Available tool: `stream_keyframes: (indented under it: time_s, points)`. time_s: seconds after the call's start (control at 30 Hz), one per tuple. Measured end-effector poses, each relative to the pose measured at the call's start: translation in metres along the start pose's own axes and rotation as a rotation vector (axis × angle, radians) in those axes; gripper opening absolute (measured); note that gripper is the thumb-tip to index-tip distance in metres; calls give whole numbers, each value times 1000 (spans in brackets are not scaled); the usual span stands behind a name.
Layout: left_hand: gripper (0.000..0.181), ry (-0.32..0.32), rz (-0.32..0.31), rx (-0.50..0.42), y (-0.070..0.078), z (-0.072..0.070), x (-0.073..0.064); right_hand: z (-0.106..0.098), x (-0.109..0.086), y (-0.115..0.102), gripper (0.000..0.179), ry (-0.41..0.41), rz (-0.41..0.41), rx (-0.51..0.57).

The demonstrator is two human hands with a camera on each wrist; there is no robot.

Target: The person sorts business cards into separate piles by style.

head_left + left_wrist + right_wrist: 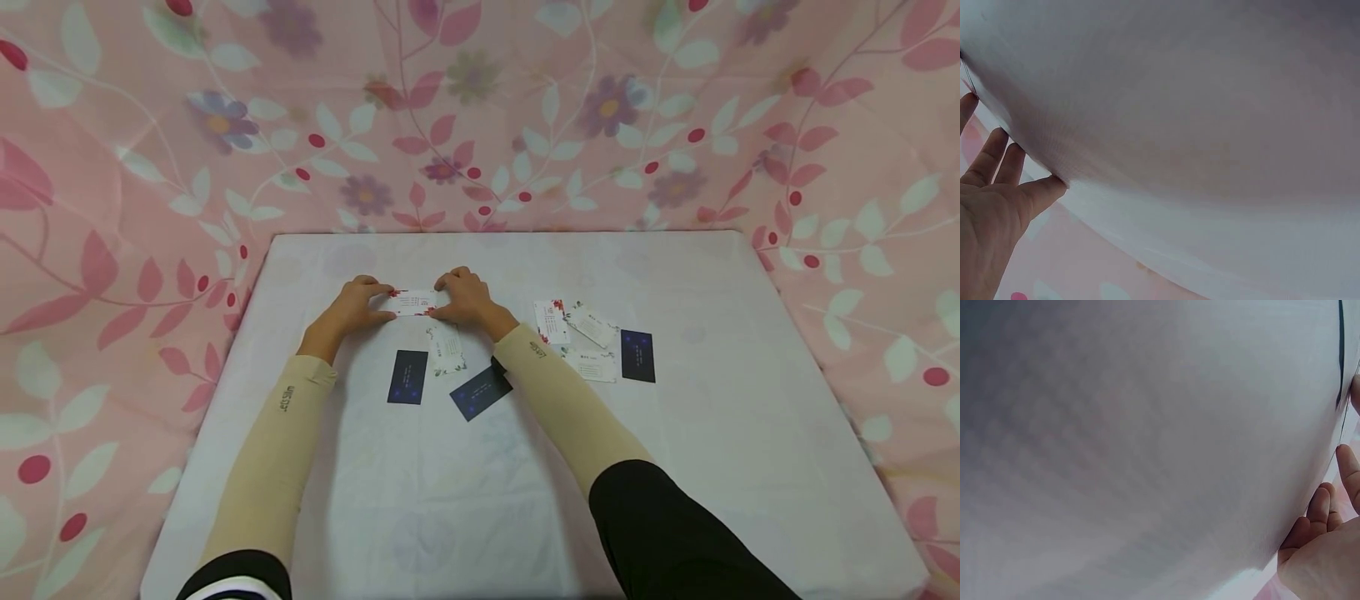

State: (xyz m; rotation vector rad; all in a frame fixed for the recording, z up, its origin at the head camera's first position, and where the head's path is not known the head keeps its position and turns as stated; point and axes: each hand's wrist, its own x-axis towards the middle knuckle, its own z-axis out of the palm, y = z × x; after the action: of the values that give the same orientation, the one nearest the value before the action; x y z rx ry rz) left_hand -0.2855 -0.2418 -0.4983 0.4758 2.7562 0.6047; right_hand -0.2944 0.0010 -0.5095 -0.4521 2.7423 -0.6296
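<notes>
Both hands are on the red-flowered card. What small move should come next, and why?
I'd probably lift the right hand away while the left hand steadies the red-flowered card: it already looks roughly parallel to the table's far edge, and the slanted leafy card on its near side would be easier to reach.

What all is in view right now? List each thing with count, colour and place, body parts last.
Red-flowered card: 1, white and red, between the two hands
Other red-flowered card: 1, white and red, in the right-hand group
Leaf-patterned cards: 3, pale with green, one near the right hand, two in the right-hand group
Dark cards: 3, dark blue, two at centre-left, one at far right of the cards
Tablecloth: 1, white, under the cards
Floral cloth: 1, pink, behind and beside the table
Left hand: 1, bare, at the first card's left end
Right hand: 1, bare, at its right end
Forearm sleeves: 2, tan, black above
</notes>
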Motion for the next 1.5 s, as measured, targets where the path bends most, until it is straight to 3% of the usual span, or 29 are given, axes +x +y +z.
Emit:
stream_keyframes:
  time_s: [0.37,0.63,0.97,1.5]
  points:
    - [62,11,1,-7,-2,1,1,2,1,1,57,-3,3,11]
    - [65,14,-8,-28,-4,3,1,-1,0,3,59,-14,16,78]
    - [62,13,-29,-35,-5,5,1,1,2,5,56,-23,-19,35]
    - [61,39,-12,-39,-5,6,0,-2,0,5,56,-19,-18,79]
